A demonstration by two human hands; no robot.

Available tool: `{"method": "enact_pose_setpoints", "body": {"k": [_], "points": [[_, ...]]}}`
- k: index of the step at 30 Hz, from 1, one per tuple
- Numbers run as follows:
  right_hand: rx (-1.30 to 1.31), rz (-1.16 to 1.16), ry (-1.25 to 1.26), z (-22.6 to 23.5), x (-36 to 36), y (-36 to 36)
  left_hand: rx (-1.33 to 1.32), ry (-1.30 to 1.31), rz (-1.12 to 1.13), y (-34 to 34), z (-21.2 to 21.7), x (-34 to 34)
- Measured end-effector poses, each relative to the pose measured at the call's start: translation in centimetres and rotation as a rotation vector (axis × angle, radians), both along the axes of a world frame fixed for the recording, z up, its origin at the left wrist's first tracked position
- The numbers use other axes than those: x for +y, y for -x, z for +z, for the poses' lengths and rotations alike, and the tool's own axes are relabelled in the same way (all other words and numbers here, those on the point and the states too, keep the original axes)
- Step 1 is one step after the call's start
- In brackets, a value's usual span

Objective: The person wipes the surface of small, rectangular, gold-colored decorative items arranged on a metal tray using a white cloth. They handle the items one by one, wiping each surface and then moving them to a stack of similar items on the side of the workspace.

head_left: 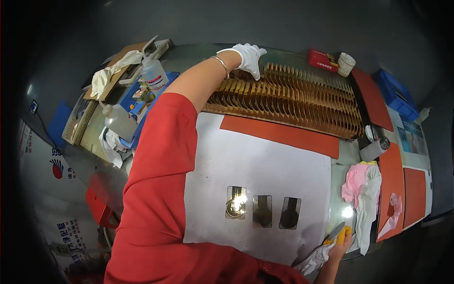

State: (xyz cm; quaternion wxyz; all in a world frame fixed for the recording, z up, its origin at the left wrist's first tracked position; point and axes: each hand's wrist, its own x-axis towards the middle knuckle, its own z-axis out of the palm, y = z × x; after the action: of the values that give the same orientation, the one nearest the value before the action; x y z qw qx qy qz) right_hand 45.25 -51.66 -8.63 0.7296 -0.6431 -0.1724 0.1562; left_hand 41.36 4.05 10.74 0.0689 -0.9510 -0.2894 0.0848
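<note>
My left hand [248,57], in a white glove, reaches over the far left end of a wooden rack [283,124] full of thin upright metal plates [302,97]. Its fingers are spread, with one pointing down beside a dark brown piece [242,75] partly hidden under the palm. Low on the right, my right hand [341,242] wears yellow finger covers and is closed on a thin grey flat piece [335,232]. A white cloth [314,259] bunches against that hand. Three small dark mesh-patterned plates [262,211] lie in a row on a large white sheet [213,165]; the left one glares.
Orange-red mats [279,136] lie before the rack and at the right. Squeeze bottles [153,73] and a blue tray [130,97] stand left. Pink and white gloves [362,182] and a grey bottle [375,149] sit right; a red box [323,60] and white jar [346,64] stand behind.
</note>
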Motion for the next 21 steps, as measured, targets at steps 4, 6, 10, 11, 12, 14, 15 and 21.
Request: {"method": "enact_pose_setpoints", "body": {"k": [4,6,10,11,12,14,15,21], "points": [[-0.018,0.002,0.010,0.3,0.1,0.3,0.132,0.019,-0.034,-2.4,-1.3,0.1],[0.002,0.026,0.021,0.6,0.0,0.2,0.158,-0.003,-0.066,-2.8,-1.9,0.4],[-0.029,0.029,0.038,0.1,-0.3,-0.1,0.089,0.020,-0.115,-2.9,-2.1,0.8],[-0.035,0.026,0.041,0.0,-0.2,0.0,0.085,0.021,-0.113,-2.9,-2.1,0.7],[-0.043,0.023,0.040,0.2,-0.1,0.0,0.078,0.016,-0.110,-2.8,-1.5,0.3],[-0.039,0.018,0.025,0.4,0.3,0.1,0.033,0.006,-0.101,-1.7,-0.2,-0.6],[-0.023,0.023,0.009,0.5,0.4,0.1,-0.062,-0.011,-0.081,-0.2,1.0,-1.5],[-0.096,-0.113,0.099,-1.4,-0.2,-0.5,-0.550,0.392,-0.135,11.4,-1.5,-13.4]]}}
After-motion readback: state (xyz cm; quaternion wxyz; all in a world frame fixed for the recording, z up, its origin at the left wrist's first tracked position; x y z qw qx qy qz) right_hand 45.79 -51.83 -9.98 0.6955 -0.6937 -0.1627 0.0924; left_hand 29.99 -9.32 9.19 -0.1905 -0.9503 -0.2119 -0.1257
